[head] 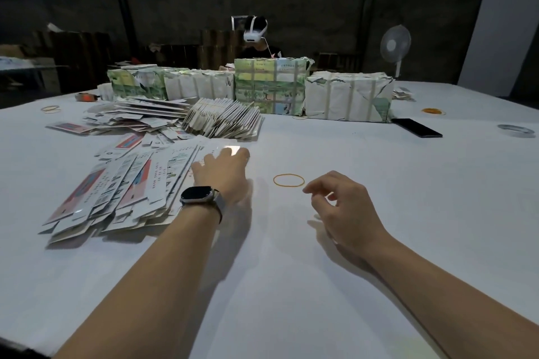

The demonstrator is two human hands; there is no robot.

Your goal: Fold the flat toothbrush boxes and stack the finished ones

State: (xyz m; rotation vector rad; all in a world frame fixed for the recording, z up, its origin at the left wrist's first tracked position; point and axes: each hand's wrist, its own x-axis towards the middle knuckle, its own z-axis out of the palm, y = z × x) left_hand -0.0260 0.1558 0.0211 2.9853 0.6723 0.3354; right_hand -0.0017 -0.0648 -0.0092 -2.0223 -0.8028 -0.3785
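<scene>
A fanned pile of flat toothbrush boxes (116, 192), white with pink and blue print, lies at the left on the white table (379, 242). My left hand (221, 172), with a dark watch on the wrist, lies flat on the right edge of that pile, fingers straight over a glossy flat box (230, 150). My right hand (341, 207) hovers over the table to the right with loosely curled fingers and holds nothing. A row of folded boxes (224, 119) leans together further back. More loose flat boxes (128, 119) are scattered behind the pile.
A yellow rubber band (288, 180) lies between my hands. Wrapped paper bundles (347, 96) line the far side, with a person in a headset (256, 35) behind them. A black phone (415, 127), tape rolls (516, 129) and more rubber bands (51, 108) lie around; a fan (395, 45) stands at back.
</scene>
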